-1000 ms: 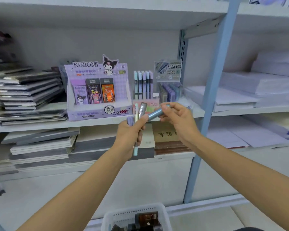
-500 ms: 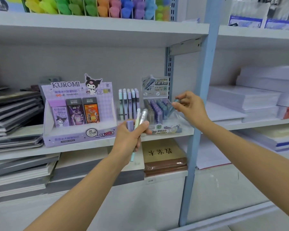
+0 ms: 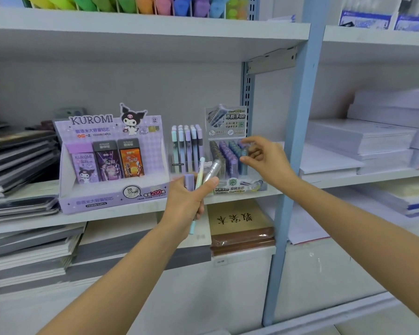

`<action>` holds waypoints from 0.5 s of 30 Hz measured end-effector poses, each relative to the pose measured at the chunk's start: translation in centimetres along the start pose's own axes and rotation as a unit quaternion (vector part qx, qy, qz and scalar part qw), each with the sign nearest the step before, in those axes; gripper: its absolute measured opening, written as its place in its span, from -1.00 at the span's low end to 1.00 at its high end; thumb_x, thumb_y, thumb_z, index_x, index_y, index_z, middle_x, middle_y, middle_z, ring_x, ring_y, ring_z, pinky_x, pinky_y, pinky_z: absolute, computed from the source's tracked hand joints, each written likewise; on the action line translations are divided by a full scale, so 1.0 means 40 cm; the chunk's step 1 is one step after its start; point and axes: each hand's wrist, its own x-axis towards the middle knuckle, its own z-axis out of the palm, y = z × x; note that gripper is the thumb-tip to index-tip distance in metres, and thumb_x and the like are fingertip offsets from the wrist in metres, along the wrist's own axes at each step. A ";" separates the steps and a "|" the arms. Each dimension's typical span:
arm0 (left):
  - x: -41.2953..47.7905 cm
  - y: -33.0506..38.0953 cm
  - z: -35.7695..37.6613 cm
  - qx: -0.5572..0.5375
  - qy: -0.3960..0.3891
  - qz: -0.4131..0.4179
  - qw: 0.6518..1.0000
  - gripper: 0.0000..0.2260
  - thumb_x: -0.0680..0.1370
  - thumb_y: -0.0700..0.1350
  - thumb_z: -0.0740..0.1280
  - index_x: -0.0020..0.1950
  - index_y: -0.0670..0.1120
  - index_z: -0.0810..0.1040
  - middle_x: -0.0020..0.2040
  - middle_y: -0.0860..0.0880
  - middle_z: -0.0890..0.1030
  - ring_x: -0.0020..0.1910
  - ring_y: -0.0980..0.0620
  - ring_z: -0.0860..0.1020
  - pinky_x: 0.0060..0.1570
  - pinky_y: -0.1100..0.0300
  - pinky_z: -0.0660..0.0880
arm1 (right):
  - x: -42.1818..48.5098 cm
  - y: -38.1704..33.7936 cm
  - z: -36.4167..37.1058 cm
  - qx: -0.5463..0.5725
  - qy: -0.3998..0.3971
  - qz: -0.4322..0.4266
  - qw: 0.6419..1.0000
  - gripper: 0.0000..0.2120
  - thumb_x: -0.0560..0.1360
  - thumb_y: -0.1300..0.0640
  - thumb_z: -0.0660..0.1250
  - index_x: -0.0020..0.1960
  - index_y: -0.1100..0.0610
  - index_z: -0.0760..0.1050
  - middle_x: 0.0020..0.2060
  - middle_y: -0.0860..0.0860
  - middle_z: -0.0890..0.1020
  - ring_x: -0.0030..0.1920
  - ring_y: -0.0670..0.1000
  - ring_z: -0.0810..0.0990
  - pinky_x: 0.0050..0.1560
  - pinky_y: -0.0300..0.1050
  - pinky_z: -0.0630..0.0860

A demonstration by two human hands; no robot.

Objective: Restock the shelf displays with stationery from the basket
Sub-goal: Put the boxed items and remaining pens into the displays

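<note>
Head view: the left hand (image 3: 186,201) grips three smooth plastic pieces upright before the shelf (image 3: 131,209): a stubby lilac tube (image 3: 189,183), a slim pastel pen (image 3: 199,174) and a round silver lead tube (image 3: 212,170). The right hand (image 3: 267,162) is at the clear display rack (image 3: 228,157), its fingers (image 3: 249,140) narrowly curved about a blue tube (image 3: 243,153) at the rack's right end; blur hides whether they grip it.

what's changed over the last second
The right hand took the blue tube from beside the left hand and carried it up and right to the lead-refill display, its fingers now at the right-hand row; whether it still pinches the tube is unclear. The left hand kept gripping its bundle of pens and tubes; the displays stayed put.
</note>
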 end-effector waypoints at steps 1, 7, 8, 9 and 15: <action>-0.001 0.000 0.001 0.000 0.001 -0.002 1.000 -0.67 0.44 0.00 0.50 0.01 -0.20 0.53 -0.56 0.02 0.38 -0.63 0.14 0.30 -0.64 0.31 0.28 | -0.008 0.006 0.007 0.007 0.017 0.000 1.000 -0.75 0.42 0.22 0.49 0.08 0.14 0.57 -0.23 0.04 0.58 -0.28 -0.10 0.49 -0.22 -0.42 0.48; -0.009 0.001 0.007 0.005 -0.002 -0.014 1.000 -0.60 0.41 0.03 0.51 0.09 -0.21 0.55 -0.56 0.01 0.38 -0.62 0.12 0.31 -0.63 0.30 0.28 | -0.030 0.006 0.013 -0.040 0.028 0.000 0.999 -0.78 0.48 0.15 0.43 0.12 0.14 0.60 -0.01 0.00 0.53 -0.14 -0.14 0.49 -0.07 -0.34 0.44; -0.009 0.002 0.008 0.007 -0.003 -0.015 1.000 -0.58 0.41 0.04 0.51 0.10 -0.21 0.55 -0.56 0.01 0.38 -0.61 0.12 0.31 -0.62 0.29 0.28 | -0.033 -0.003 0.006 -0.033 0.036 -0.006 0.999 -0.77 0.50 0.11 0.41 0.14 0.12 0.60 -0.01 -0.02 0.52 -0.12 -0.15 0.48 -0.09 -0.40 0.41; -0.009 0.002 0.009 0.009 -0.004 -0.016 1.000 -0.57 0.41 0.04 0.51 0.12 -0.21 0.54 -0.56 0.00 0.38 -0.61 0.11 0.31 -0.62 0.29 0.28 | -0.038 -0.014 -0.002 -0.011 0.048 -0.012 0.999 -0.78 0.52 0.09 0.38 0.15 0.10 0.59 -0.01 -0.02 0.53 -0.12 -0.14 0.49 -0.11 -0.42 0.40; -0.016 0.007 0.034 0.020 -0.009 -0.013 1.000 -0.51 0.40 0.05 0.52 0.14 -0.25 0.50 -0.58 0.02 0.38 -0.63 0.13 0.31 -0.62 0.29 0.27 | -0.099 -0.114 -0.017 0.290 -0.083 0.047 0.952 -0.76 0.46 0.01 0.38 0.07 0.11 0.54 -0.19 0.02 0.66 -0.29 -0.05 0.60 -0.27 -0.24 0.54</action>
